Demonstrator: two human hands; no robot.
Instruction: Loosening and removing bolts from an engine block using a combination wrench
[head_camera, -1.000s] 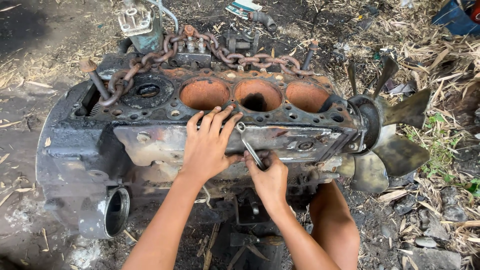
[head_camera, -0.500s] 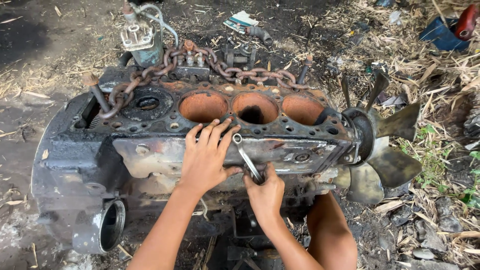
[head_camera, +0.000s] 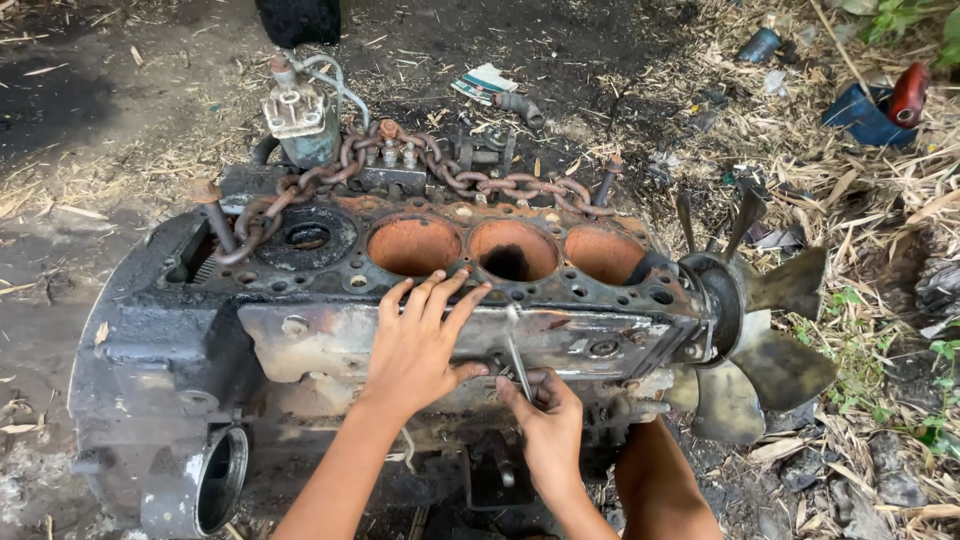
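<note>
Wrench (head_camera: 516, 352) | standing against engine block's (head_camera: 150, 340) side plate (head_camera: 320, 345) | my right hand (head_camera: 548, 425) is gripping its stiff, greasy shank low down | my left hand (head_camera: 420, 345) is pressing flat, fingers spread, holding nothing

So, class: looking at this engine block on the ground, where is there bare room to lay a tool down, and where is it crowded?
Bare dirt lies left of and behind the engine block. Its top is crowded: three open cylinder bores and a rusty chain. The side plate is taken by the left hand and the right hand with a wrench. The fan and dry straw fill the right.
</note>
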